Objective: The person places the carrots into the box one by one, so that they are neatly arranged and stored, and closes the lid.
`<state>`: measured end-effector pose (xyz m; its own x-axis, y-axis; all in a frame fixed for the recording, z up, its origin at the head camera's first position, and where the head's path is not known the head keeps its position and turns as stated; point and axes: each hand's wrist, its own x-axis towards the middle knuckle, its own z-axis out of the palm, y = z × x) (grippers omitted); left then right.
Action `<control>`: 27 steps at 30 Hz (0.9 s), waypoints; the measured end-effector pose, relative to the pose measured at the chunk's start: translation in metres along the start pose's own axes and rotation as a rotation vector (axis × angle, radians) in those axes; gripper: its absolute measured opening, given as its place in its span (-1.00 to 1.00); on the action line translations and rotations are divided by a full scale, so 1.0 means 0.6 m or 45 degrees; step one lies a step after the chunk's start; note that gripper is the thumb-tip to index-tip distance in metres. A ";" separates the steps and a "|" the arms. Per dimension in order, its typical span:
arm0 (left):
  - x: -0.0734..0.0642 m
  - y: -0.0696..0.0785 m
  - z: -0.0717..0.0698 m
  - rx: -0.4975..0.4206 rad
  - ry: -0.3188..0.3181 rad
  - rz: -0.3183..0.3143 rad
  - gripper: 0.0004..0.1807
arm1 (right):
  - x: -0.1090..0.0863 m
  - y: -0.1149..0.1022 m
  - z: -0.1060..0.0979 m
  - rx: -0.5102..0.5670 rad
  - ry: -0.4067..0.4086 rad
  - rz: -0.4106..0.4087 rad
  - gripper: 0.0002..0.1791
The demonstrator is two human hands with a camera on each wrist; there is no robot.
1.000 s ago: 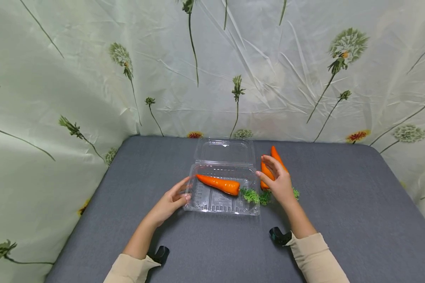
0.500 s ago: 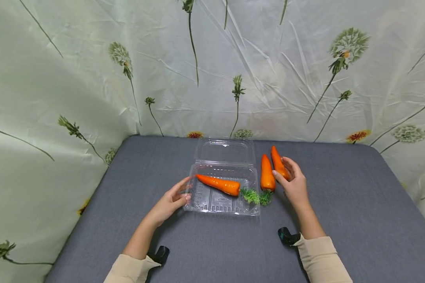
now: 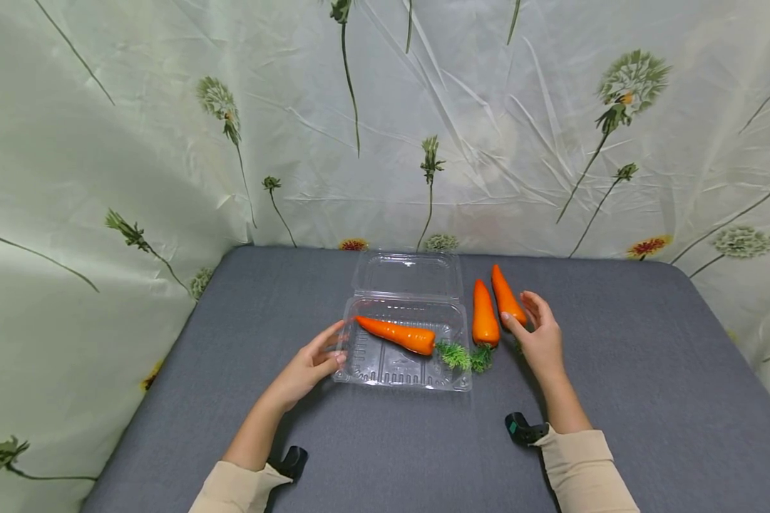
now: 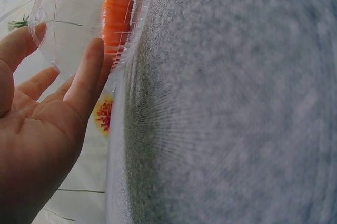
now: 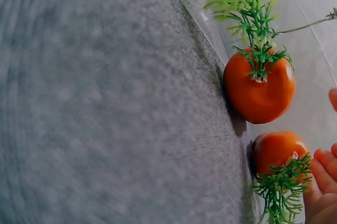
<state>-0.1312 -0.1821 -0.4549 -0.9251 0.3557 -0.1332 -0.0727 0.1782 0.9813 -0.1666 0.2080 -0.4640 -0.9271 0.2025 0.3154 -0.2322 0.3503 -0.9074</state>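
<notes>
A toy carrot (image 3: pixel 398 335) lies in a clear plastic clamshell box (image 3: pixel 401 385), its green tuft over the right rim. My left hand (image 3: pixel 311 367) is at the box's left side, fingertips on its edge; the left wrist view shows the fingers (image 4: pixel 87 76) fairly straight. To the right of the box lie two more carrots: the nearer carrot (image 3: pixel 485 317) and the outer carrot (image 3: pixel 505 296). My right hand (image 3: pixel 539 342) is at the outer carrot's thick end, thumb over it and fingers spread on its right. The right wrist view shows fingers (image 5: pixel 324 168) right beside that carrot's end.
The box's lid (image 3: pixel 407 274) stands opened toward the back. All of it is on a grey cloth-covered table (image 3: pixel 398 449). A floral curtain (image 3: pixel 488 192) hangs right behind the table's far edge and along the left.
My right hand has moved right, from over the nearer carrot to the outer carrot's thick end. The nearer carrot now shows in full. My left hand stays at the box.
</notes>
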 end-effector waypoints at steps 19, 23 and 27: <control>-0.001 0.003 0.003 -0.002 0.013 -0.003 -0.32 | -0.001 0.018 -0.004 -0.152 0.042 0.165 -0.39; -0.002 0.004 0.003 -0.007 0.010 -0.001 -0.32 | -0.003 0.019 -0.007 -0.173 0.014 0.222 -0.39; -0.001 0.004 0.003 -0.012 0.009 0.002 -0.31 | -0.005 0.023 -0.009 -0.191 -0.003 0.270 -0.40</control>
<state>-0.1300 -0.1806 -0.4530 -0.9278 0.3493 -0.1308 -0.0750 0.1687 0.9828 -0.1656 0.2169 -0.4758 -0.9511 0.2838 0.1218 0.0135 0.4323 -0.9017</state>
